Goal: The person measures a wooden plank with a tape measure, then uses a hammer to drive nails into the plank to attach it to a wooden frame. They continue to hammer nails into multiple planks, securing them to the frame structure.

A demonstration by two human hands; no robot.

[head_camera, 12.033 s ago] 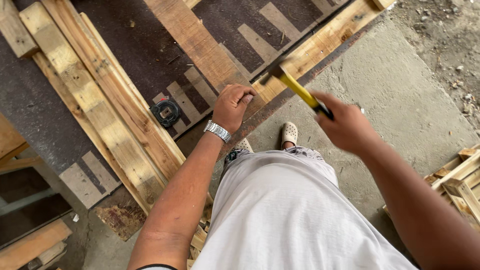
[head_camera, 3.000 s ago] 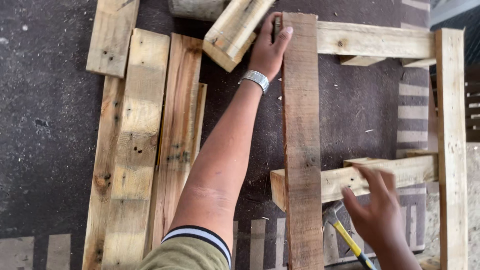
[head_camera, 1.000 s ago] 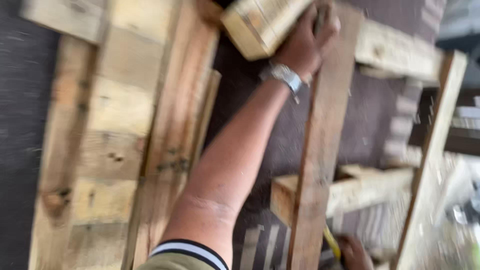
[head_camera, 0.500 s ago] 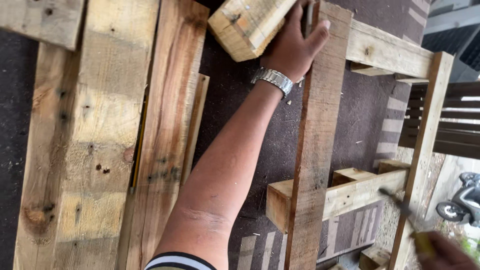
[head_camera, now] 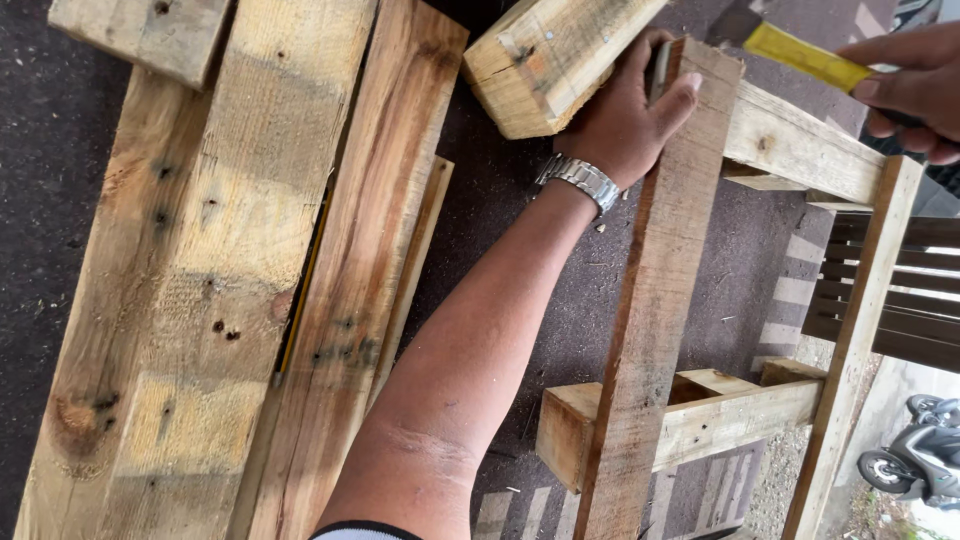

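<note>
Head view: left hand (head_camera: 625, 120) grips the top end of the plank (head_camera: 655, 300), fingers wrapped over its edge, at 12 o'clock. Plank's long axis runs 12 to 6 across two cross rails. Right hand (head_camera: 915, 75) clenched on the hammer (head_camera: 790, 50) at 2 o'clock, head just beside the left fingertips

I see soft, even daylight with faint shadows under the planks (head_camera: 230, 250). The centre is sharp; the right hand (head_camera: 915, 85) at the top corner looks slightly blurred.
</note>
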